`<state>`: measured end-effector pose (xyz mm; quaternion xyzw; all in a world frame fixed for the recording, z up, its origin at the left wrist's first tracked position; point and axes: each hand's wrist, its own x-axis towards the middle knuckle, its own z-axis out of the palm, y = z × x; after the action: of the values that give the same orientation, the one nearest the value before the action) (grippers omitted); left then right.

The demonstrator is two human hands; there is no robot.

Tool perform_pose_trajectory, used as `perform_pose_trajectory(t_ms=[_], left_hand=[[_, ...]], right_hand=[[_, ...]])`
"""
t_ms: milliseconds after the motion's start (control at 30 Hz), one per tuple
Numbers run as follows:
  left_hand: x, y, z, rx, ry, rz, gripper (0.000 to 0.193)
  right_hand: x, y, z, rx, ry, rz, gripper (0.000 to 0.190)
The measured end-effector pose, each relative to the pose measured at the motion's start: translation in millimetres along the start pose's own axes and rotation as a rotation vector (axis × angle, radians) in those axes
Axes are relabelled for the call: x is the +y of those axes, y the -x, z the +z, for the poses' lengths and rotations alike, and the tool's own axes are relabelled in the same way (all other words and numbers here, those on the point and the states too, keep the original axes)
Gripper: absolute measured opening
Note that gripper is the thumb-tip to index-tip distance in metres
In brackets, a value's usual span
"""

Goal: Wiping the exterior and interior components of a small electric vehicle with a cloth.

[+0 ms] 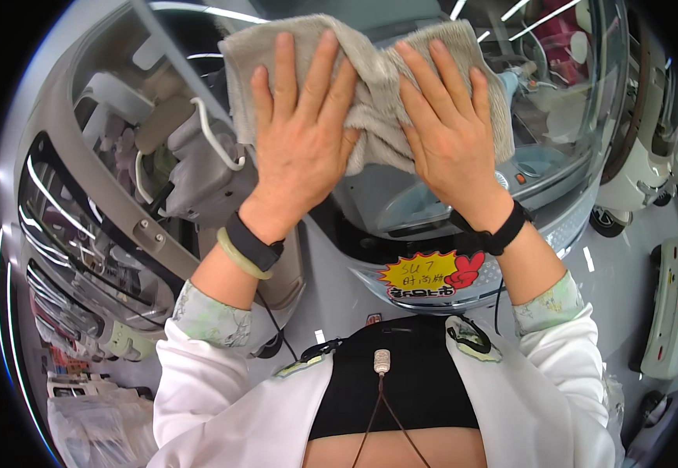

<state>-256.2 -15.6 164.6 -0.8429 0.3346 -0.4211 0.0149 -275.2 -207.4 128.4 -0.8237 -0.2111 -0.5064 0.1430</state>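
A grey-beige terry towel (374, 88) lies bunched in the middle across the windshield (549, 117) of a small vehicle. My left hand (304, 123) rests flat on the towel's left half, fingers spread. On its right half lies my right hand (450, 117), also palm down with the fingers apart. Neither hand grips the cloth. Black bands circle both wrists, and a pale green bangle (236, 257) sits on the left one. Below the glass, a yellow and red sticker (424, 275) with writing is on the vehicle's front.
The vehicle's grey-beige door (134, 205) stands at the left, with grey seats (198, 169) behind its glass. More small vehicles line the left side. At the right are a white vehicle (637, 169) and a pale body part or bumper (669, 310) above the grey floor (596, 281).
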Motion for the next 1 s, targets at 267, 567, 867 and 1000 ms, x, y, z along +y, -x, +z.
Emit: perform_pose_trajectory(t_ms=[267,567,867,1000], left_hand=[[58,-56,5,-0.055,-0.054,0.028,0.079],[131,-45,53,-0.124,0.118,0.229,0.065],[126,19,41,-0.247,0.401,0.189,0.053],[98,52,36,-0.177,0.361,0.139,0.049]], right_hand=[[67,19,-23,0.085,0.078,0.150,0.047],[90,127,-25,0.129,0.015,0.481,0.053],[29,166,-22,-0.014,-0.073,0.510,0.042],[6,156,-7,-0.066,-0.075,0.434,0.044]])
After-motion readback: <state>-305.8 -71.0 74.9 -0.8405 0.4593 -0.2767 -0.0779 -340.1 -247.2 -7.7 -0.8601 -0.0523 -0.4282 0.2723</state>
